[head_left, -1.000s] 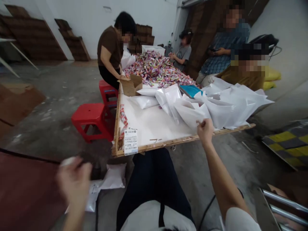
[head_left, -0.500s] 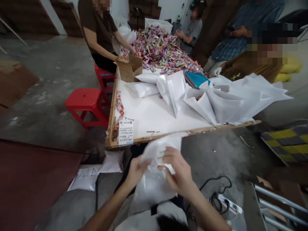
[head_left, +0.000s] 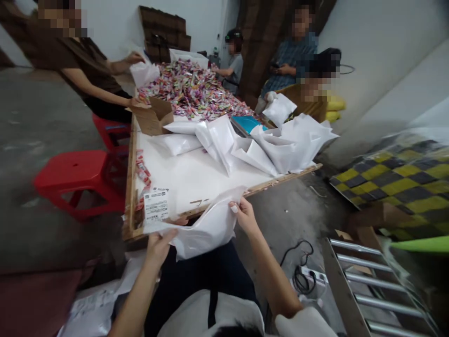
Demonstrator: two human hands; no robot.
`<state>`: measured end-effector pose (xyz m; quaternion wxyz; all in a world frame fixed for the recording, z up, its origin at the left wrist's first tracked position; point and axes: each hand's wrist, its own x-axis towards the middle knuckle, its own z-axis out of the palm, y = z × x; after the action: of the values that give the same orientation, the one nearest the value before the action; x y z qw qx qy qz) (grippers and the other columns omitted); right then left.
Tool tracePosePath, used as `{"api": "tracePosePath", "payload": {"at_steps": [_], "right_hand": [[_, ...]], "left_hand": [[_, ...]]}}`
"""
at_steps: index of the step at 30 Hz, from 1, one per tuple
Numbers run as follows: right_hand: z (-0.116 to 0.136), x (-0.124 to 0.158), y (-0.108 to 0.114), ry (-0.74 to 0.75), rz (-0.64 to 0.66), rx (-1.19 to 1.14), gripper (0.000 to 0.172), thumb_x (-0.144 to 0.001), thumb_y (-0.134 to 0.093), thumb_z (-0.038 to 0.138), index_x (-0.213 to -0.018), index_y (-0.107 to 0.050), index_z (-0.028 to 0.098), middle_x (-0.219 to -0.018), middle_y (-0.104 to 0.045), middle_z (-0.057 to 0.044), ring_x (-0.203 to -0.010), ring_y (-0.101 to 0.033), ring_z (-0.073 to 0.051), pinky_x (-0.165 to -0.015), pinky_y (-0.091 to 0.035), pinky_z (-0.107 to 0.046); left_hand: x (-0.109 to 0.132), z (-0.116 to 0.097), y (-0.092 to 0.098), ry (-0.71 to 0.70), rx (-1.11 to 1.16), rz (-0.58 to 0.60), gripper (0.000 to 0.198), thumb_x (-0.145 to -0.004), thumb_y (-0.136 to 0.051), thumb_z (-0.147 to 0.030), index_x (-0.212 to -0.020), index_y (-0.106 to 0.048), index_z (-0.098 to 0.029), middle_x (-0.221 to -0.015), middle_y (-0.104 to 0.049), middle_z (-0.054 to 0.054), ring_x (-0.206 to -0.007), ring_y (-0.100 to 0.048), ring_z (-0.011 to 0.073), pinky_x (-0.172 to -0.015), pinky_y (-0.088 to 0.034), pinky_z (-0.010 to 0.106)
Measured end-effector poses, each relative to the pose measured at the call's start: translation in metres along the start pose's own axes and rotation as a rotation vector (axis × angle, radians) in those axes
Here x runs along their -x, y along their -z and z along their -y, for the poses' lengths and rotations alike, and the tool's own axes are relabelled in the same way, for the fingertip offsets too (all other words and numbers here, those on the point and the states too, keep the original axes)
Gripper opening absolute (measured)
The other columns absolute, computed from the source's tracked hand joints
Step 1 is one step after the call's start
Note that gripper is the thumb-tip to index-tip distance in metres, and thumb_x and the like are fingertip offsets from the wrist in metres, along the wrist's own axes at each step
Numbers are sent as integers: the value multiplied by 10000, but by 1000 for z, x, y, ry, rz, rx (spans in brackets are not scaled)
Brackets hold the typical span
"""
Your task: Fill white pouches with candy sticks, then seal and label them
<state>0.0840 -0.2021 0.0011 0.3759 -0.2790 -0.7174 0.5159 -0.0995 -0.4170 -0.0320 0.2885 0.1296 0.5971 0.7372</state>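
A white plastic mailing bag (head_left: 206, 231) is stretched between my two hands at the near edge of the table, above my lap. My left hand (head_left: 158, 245) pinches its left corner, thumb on top. At the right end, my right hand (head_left: 243, 215) grips the upper edge between thumb and fingers. Just beyond my left hand lies a printed shipping label (head_left: 156, 206) on the table corner. Several red snack packets (head_left: 142, 168) lie along the table's left rim. What the bag holds, if anything, is hidden.
Filled white bags (head_left: 217, 140) stand across the white table (head_left: 182, 180), beside an open carton (head_left: 150, 117) and a heap of small packets (head_left: 196, 89). Co-workers sit and stand around it. A red stool (head_left: 73, 173) is at left, a roller conveyor (head_left: 379, 285) and power strip (head_left: 314, 276) at right.
My hands have moved apart, spreading the bag sideways toward the table edge. The view has swung right. A co-worker at the right now has a white bag raised.
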Motion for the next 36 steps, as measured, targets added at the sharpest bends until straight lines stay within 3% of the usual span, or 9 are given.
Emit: {"api": "tracePosePath", "payload": {"at_steps": [2, 4, 6, 8, 11, 13, 18, 28, 36], "right_hand": [[-3, -7, 7, -29, -26, 82, 422, -845, -554, 611, -712, -548, 211, -652, -518, 7, -675, -475, -167, -635, -420, -276], [-6, -11, 11, -24, -195, 211, 360, -877, -502, 549, -737, -540, 220, -673, -523, 0, -708, -487, -183, -685, -445, -301], [0, -11, 7, 97, -453, 339, 241, -913, -477, 428, -832, -565, 220, -792, -580, -35, -813, -533, -213, -804, -475, -353], [15, -8, -10, 334, -531, 412, 140, -927, -463, 299, -915, -578, 221, -890, -607, -61, -895, -562, -229, -880, -477, -384], [44, -9, -56, 615, -143, 477, 161, -919, -508, 214, -1046, -606, 212, -997, -643, -81, -966, -594, -234, -896, -503, -377], [60, -19, -90, 636, 95, 558, 250, -909, -574, 218, -1155, -610, 187, -1094, -654, -110, -1029, -600, -251, -919, -523, -390], [67, -52, -135, 655, 268, 762, 198, -950, -614, 221, -1137, -649, 165, -1061, -680, -113, -1007, -630, -253, -895, -555, -379], [68, -80, -123, 961, 472, 1003, 143, -1044, -523, 183, -1107, -646, 146, -970, -713, -71, -880, -672, -204, -799, -548, -332], [85, -92, -107, 897, 618, 1023, 170, -1052, -510, 167, -1176, -625, 150, -1047, -687, -86, -965, -664, -205, -849, -544, -333]], "left_hand": [[-13, 0, 2, -70, -56, 3, 408, -565, -884, -512, -770, -769, -178, -839, -780, 73, -846, -713, 279, -858, -579, 405], [-22, -2, 0, -128, -110, -37, 428, -630, -858, -559, -797, -779, -173, -906, -792, 73, -899, -712, 278, -900, -568, 394], [-28, -8, -5, -163, -121, -61, 478, -653, -839, -604, -846, -783, -170, -954, -795, 77, -945, -713, 285, -909, -568, 386], [-32, -16, -12, -162, -107, -42, 538, -635, -841, -632, -900, -777, -168, -950, -793, 83, -945, -719, 296, -870, -584, 384], [-37, -31, -22, -168, -96, 44, 583, -616, -857, -622, -980, -765, -176, -995, -795, 95, -952, -727, 311, -858, -596, 397], [-41, -40, -27, -229, -125, 63, 566, -609, -862, -607, -979, -771, -189, -1038, -796, 97, -1020, -719, 330, -934, -582, 427], [-50, -46, -24, -312, -202, -3, 469, -589, -869, -578, -894, -788, -230, -1019, -796, 73, -1170, -670, 372, -1123, -476, 506], [-65, -32, -14, -282, -151, 117, 449, -678, -863, -533, -981, -786, -211, -1102, -783, 60, -1181, -661, 341, -1127, -478, 472], [-58, -27, -17, -202, -53, 134, 606, -653, -886, -514, -1136, -754, -173, -1185, -772, 108, -1180, -672, 353, -1020, -545, 438]]}}
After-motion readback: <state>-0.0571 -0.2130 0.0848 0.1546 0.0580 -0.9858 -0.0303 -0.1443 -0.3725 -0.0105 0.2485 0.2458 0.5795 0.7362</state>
